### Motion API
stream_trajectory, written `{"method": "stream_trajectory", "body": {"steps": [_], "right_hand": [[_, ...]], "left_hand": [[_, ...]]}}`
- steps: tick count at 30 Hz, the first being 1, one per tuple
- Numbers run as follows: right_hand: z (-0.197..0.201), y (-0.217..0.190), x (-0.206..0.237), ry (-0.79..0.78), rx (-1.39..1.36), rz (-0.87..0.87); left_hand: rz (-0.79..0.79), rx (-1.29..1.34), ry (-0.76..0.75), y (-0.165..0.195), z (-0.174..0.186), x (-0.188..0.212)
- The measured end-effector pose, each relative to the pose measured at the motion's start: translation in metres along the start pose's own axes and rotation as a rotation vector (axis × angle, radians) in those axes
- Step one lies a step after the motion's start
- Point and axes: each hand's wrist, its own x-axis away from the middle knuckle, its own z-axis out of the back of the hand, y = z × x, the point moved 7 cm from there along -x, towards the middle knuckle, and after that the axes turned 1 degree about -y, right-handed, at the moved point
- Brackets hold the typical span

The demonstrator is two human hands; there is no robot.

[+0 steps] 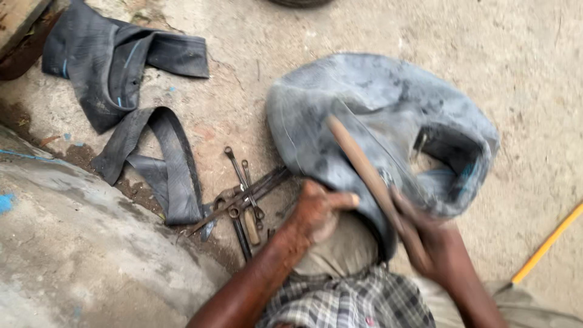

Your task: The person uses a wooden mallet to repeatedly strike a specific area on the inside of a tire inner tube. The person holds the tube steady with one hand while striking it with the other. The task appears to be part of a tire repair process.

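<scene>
Checked cloth (346,300) cut off below, blurred right hand (432,243) clenched round wooden stick (364,170), left hand (316,212) pressed on grey inner tube (376,103), fingers curled.

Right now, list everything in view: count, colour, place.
inner tube: one, grey-black, folded over the knee, centre.
wooden stick: one, brown, lying across the tube, gripped low.
rubber strips: two pieces, black with blue lines, on the ground upper left.
spanners and hand tools: several, dark metal, on the ground left of the tube.
yellow handle: one, right edge.
concrete slab: one, grey, lower left.
checked cloth: one, bottom centre.
left hand: pressing the tube's edge.
right hand: closed round the stick.
</scene>
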Motion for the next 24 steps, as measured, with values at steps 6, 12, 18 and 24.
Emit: {"method": "stream_trajectory", "body": {"steps": [6, 12, 18, 24], "right_hand": [[0.011, 0.016, -0.042, 0.017, -0.271, -0.112], [0.015, 0.026, 0.031, -0.137, -0.060, -0.268], [-0.018, 0.011, -0.063, -0.253, 0.281, -0.128], [0.036, 0.010, -0.008, 0.190, -0.373, -0.010]], "left_hand": [[-0.018, 0.047, -0.079, 0.012, -0.016, 0.010], [0.018, 0.075, -0.050, -0.004, 0.008, 0.004], [-0.080, -0.187, -0.057, 0.008, 0.006, 0.000], [-0.029, -0.135, -0.022, 0.000, 0.013, 0.002]]}}
